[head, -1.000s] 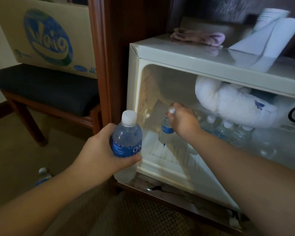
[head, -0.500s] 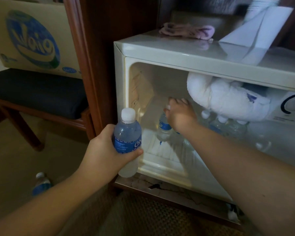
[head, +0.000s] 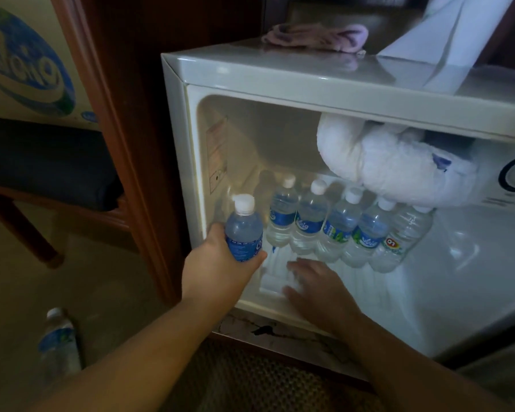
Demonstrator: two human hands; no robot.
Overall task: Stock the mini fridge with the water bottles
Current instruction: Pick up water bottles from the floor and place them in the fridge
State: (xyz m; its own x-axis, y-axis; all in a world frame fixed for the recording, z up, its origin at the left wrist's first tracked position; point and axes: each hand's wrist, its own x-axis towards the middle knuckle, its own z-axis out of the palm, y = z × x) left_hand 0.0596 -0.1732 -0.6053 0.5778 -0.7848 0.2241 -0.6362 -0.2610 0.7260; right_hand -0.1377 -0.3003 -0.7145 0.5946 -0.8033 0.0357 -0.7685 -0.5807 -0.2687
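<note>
Holding a small clear plastic water bottle with a blue label and white cap (head: 243,230), your left hand (head: 220,272) is wrapped round its lower half at the left front corner of the open white mini fridge (head: 280,81). The bottle stands upright, long axis vertical, cap on top. Your right hand (head: 315,286) lies empty, fingers loosely spread, on the fridge floor just in front of the row of five upright clear bottles (head: 339,227). The gap to fill looks to be at the row's left end, directly behind the held bottle, so your left hand is the nearer one. One more bottle (head: 58,340) lies blurred on the floor, lower left.
</note>
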